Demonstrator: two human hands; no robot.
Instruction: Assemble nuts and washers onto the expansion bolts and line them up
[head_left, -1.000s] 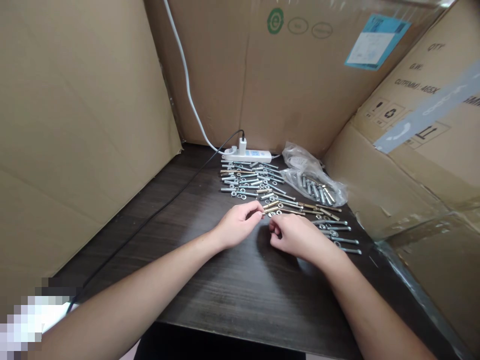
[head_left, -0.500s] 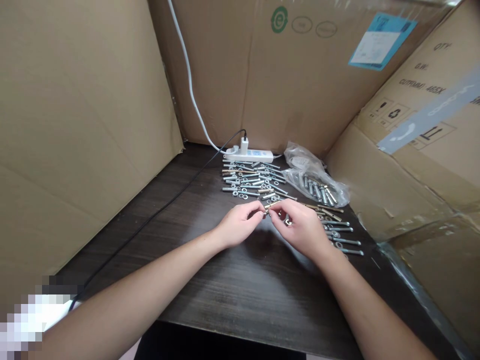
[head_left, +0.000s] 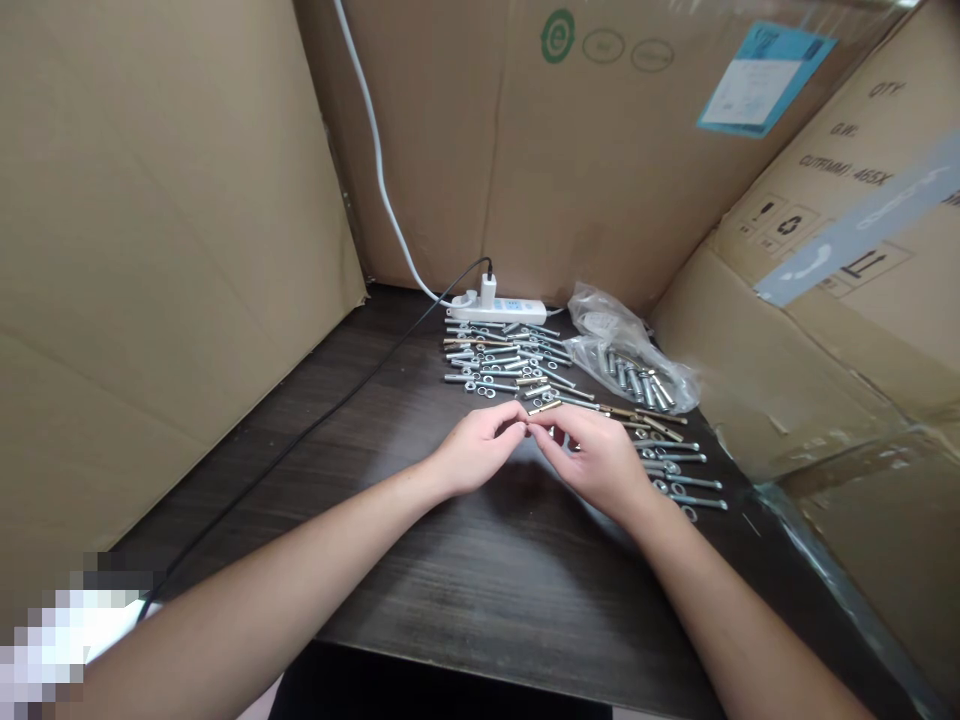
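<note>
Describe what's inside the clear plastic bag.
Several metal fasteners show through the near end of the plastic bag. Crumpled, cloudy film covers the far end, so any contents there can't be made out.

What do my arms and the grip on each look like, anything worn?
Your left forearm and right forearm are bare and smooth, with no sleeve, watch or cable showing. Left grip and right grip are ungloved thumb and fingers, with no visible rings or markings; some fingers are hidden.

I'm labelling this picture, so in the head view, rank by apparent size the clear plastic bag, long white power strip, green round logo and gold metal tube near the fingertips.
Clear plastic bag
White power strip
Green round logo
Gold metal tube
</note>
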